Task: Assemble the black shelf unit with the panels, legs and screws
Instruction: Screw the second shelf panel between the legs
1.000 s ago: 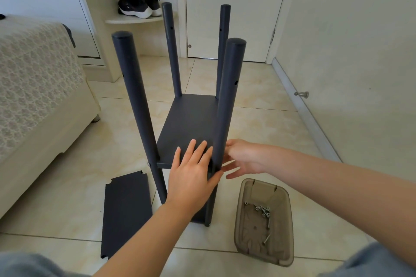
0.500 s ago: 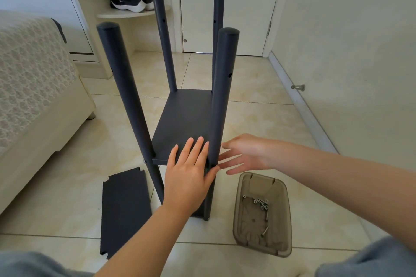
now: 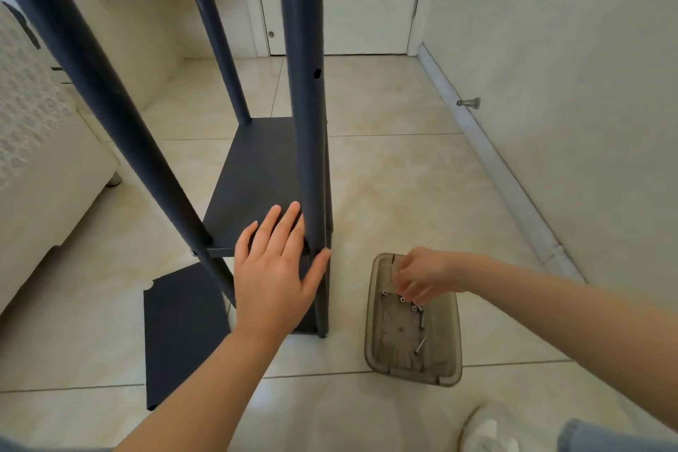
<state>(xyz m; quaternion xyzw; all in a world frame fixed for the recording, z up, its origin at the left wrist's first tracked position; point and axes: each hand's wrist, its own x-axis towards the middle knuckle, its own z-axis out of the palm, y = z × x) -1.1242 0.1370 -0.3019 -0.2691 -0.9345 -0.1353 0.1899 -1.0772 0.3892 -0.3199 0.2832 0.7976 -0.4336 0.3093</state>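
Black shelf unit [image 3: 264,158] stands on the floor [image 3: 385,176], left hand [image 3: 275,275] flat on its panel [image 3: 238,216] against the near leg [image 3: 306,121], grip open. Right of the unit, the right hand [image 3: 422,273] reaches among screws [image 3: 403,299] in a tray [image 3: 414,376] (its grip I cannot tell); next that leg likely needs a screw.

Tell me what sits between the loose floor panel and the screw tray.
Head view: the shelf unit's near right leg and the left hand pressed against it, then bare floor tile beside the tray.
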